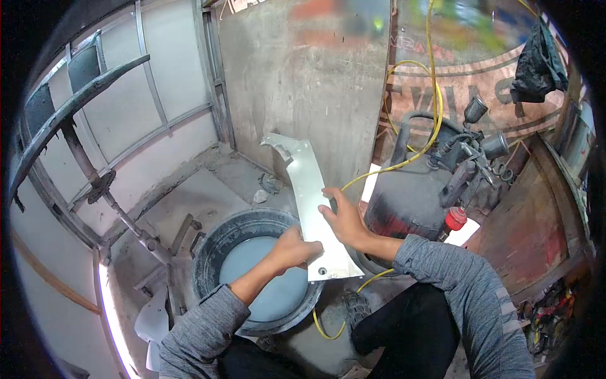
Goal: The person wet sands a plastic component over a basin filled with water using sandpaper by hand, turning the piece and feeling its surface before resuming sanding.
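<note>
A long white plastic panel (pixel 309 196), like a vehicle fairing piece, is tilted up in front of me over the right rim of a black bucket (pixel 211 227). Its top bends into a hooked end, and a small hole shows near its bottom edge. My left hand (pixel 293 247) is closed on the panel's lower left edge, thumb across its face. At the right edge, my right hand (pixel 346 218) has its fingers against the panel, pinching a small dark flat piece (pixel 333 204) whose kind I cannot make out. Cloudy grey water (pixel 252 265) fills part of the bucket.
A dusty compressor tank (pixel 404 205) stands at right, with spray guns (pixel 483 161) and a red-capped part (pixel 455 218). A yellow hose (pixel 435 95) loops down past it to the floor. A metal stand (pixel 120 211) is at left; a board (pixel 297 82) leans behind.
</note>
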`<move>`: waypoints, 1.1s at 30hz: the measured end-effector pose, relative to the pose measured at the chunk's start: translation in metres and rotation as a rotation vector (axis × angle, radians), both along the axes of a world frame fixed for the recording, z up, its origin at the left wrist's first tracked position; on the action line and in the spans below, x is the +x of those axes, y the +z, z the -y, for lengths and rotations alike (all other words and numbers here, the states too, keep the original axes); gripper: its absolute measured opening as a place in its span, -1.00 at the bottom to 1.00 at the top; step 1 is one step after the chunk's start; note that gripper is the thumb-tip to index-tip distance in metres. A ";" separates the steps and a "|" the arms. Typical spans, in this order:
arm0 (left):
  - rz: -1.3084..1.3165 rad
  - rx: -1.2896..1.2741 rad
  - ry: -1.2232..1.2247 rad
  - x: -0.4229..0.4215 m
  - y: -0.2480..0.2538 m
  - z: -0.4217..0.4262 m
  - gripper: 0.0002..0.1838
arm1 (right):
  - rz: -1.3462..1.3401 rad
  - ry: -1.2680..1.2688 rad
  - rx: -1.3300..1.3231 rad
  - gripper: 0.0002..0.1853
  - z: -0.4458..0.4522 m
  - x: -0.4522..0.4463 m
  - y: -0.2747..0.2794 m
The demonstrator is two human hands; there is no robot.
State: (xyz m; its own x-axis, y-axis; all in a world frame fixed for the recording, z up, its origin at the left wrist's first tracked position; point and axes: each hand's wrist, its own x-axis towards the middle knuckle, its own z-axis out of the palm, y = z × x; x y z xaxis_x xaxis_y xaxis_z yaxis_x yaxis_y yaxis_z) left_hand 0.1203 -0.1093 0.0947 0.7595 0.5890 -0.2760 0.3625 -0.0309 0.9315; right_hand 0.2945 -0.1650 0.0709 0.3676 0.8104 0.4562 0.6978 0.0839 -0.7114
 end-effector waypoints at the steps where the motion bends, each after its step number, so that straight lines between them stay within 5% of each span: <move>1: -0.002 0.014 -0.033 0.000 0.002 0.001 -0.49 | 0.025 0.002 0.026 -0.55 -0.001 0.000 0.000; 33: 0.065 -0.028 -0.020 -0.008 -0.001 0.000 -0.65 | 0.021 0.011 0.031 -0.55 -0.003 0.000 -0.002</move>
